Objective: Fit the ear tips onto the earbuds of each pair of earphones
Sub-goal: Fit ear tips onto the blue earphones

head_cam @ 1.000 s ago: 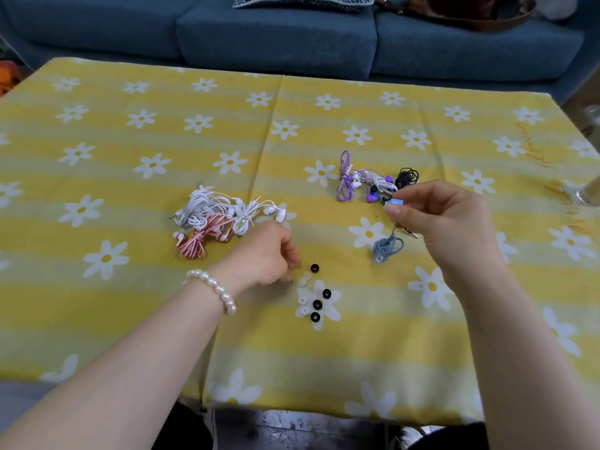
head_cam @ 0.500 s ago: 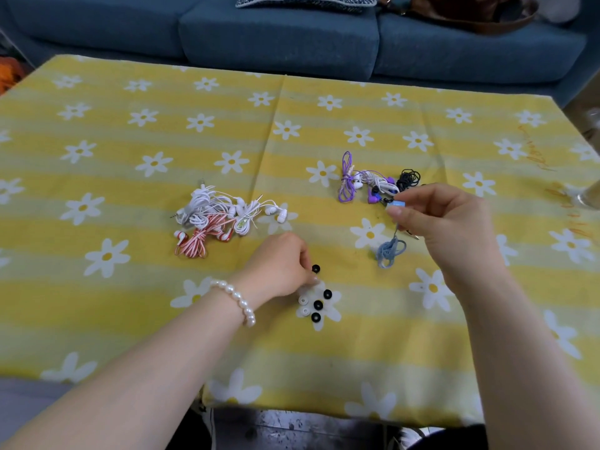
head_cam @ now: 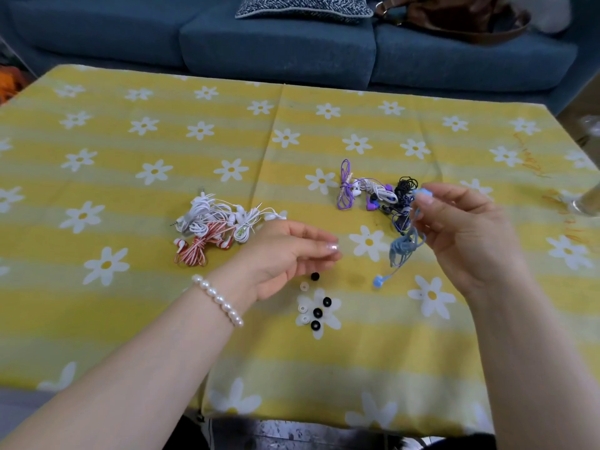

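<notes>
Lifted off the cluster of ear tips it was reaching into half a second ago, the left hand (head_cam: 285, 254) now hovers above the desk (head_cam: 130, 319), fingers drawn together at the tips; whether they pinch an ear tip cannot be told. A pearl bracelet (head_cam: 218, 299) circles that wrist.

Head view: the right hand (head_cam: 467, 235) is raised at about 3 o'clock from the left, thumb and forefinger clamped on a light blue earbud (head_cam: 422, 193). From that grip the blue earphone cable (head_cam: 404, 246) hangs in a loose bundle, and the pair's second earbud (head_cam: 378, 281) lies on the yellow daisy-print cloth below it.

Loose ear tips sit on the cloth at 5 o'clock from the left hand: four black ear tips (head_cam: 317, 312), one of them apart from the rest just under the left fingers, and a few translucent white ear tips (head_cam: 302, 309) beside them.

At 10 o'clock from the left hand lies a heap of white earphones (head_cam: 214, 216) with a red-and-white striped pair (head_cam: 198, 248) at its near edge. At 11 o'clock from the right hand a second heap holds a purple pair (head_cam: 345, 186), a white pair and a black pair (head_cam: 406, 186), partly hidden behind the right fingers.

Beyond the desk, at 12 o'clock, stands a blue sofa (head_cam: 276, 50) carrying a patterned cushion (head_cam: 302, 6) and a brown leather bag (head_cam: 454, 17).
</notes>
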Motion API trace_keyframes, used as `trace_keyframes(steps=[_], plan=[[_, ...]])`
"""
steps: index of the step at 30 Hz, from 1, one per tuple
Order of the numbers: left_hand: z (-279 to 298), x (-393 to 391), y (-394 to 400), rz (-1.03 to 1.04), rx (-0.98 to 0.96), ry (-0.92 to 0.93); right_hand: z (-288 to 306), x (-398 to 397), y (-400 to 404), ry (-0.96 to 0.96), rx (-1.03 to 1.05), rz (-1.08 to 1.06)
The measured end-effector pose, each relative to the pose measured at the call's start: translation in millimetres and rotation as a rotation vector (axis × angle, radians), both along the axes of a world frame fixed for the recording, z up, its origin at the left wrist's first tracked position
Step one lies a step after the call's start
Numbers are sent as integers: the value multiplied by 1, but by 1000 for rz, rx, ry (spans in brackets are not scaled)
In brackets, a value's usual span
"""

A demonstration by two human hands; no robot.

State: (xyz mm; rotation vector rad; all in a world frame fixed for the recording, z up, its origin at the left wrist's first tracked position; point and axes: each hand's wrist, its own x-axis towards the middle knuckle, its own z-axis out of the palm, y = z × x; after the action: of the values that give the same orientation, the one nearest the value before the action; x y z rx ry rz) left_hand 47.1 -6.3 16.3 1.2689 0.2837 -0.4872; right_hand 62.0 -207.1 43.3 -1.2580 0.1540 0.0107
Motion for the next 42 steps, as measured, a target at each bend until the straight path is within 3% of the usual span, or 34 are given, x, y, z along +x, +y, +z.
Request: trace_keyframes(steps=[4, 13, 28, 36, 42], plan=[[5, -2, -6, 51, -243, 90, -3, -1, 5, 76, -126, 51], [5, -8, -19, 198, -426, 181, -1, -11, 22, 63, -178, 306], [8, -14, -20, 221, -243, 81, -3, -13, 29, -32, -468, 258], [5, -15, -23, 228, -73, -86, -5, -13, 30, -49, -525, 250], [5, -16, -24, 228, -72, -120, -6, -13, 31, -23, -521, 214]])
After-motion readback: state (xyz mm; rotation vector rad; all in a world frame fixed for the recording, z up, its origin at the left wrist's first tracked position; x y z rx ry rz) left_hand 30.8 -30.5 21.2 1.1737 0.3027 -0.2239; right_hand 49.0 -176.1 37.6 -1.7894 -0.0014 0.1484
